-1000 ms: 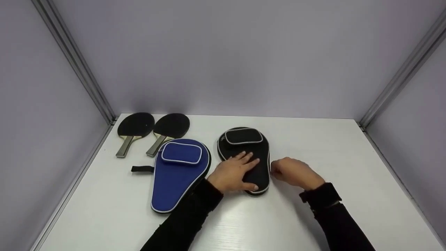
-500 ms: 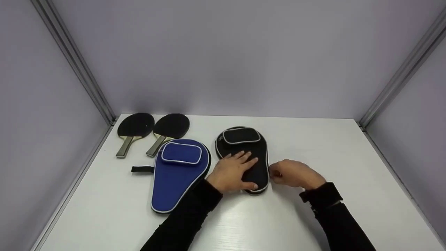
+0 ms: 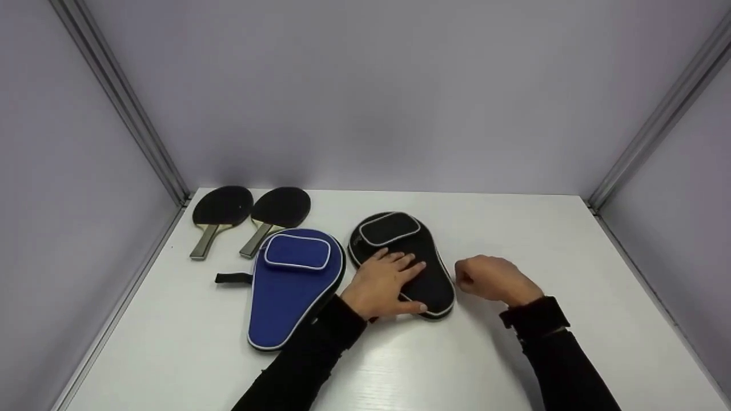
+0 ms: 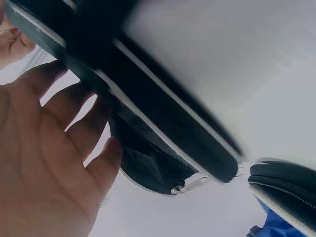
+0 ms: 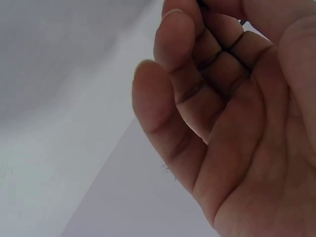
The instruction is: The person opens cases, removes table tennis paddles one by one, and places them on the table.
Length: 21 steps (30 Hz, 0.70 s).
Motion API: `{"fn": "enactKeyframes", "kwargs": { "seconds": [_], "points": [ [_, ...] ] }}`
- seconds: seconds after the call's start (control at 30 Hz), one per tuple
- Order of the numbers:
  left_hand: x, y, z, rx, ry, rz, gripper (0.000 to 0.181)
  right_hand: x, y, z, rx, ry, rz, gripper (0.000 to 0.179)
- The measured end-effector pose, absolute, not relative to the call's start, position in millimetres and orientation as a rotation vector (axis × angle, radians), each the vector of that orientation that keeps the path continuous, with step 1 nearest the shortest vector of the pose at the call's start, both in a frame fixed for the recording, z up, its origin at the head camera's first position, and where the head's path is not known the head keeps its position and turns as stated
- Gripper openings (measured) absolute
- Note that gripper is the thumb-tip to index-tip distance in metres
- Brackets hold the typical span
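A black table tennis bat case (image 3: pixel 425 274) with white piping and a front pocket (image 3: pixel 390 228) lies flat, its narrow end tilted to the right. My left hand (image 3: pixel 384 284) rests on it with fingers spread; in the left wrist view the left hand's fingers (image 4: pixel 98 113) reach over its edge. At the case's right side my right hand (image 3: pixel 494 278) has curled fingers, with thumb and forefinger pinching at the zipped edge. The zipper pull there is hidden by the fingers. The right wrist view shows the right hand (image 5: pixel 232 103) with its fingers bent inward.
A blue bat case (image 3: pixel 291 297) lies close on the left, its black strap (image 3: pixel 233 278) sticking out. Behind it are two black table tennis bats (image 3: pixel 224 205) (image 3: pixel 282 206). The white table (image 3: pixel 548 245) meets grey walls at the back and sides.
The black case has turned, its narrow end swinging right and its pocket end shifting left. My right hand has moved slightly right; the left hand stays on the case.
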State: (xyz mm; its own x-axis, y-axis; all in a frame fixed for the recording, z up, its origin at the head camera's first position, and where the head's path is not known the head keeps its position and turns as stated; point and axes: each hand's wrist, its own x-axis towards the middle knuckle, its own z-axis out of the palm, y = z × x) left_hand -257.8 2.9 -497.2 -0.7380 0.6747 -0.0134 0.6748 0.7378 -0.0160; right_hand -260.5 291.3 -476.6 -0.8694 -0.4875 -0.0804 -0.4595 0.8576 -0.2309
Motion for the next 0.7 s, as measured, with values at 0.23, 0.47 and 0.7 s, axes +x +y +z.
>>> {"fn": "enactKeyframes", "kwargs": {
  "seconds": [0.23,0.47,0.7],
  "points": [
    [-248.2,8.3,-493.1,1.232,2.967,-0.243,0.094,-267.5,305.7,-479.6,-0.651,2.968,-0.298,0.015],
    [-250.4,4.7,-484.5,1.291,2.913,-0.260,0.086,-272.4,312.1,-483.7,-0.604,3.036,-0.274,0.014],
    [-259.6,-11.9,-471.9,1.281,2.922,-0.239,0.089,-274.0,313.8,-487.1,-0.635,3.014,-0.286,0.011]
  ]
}}
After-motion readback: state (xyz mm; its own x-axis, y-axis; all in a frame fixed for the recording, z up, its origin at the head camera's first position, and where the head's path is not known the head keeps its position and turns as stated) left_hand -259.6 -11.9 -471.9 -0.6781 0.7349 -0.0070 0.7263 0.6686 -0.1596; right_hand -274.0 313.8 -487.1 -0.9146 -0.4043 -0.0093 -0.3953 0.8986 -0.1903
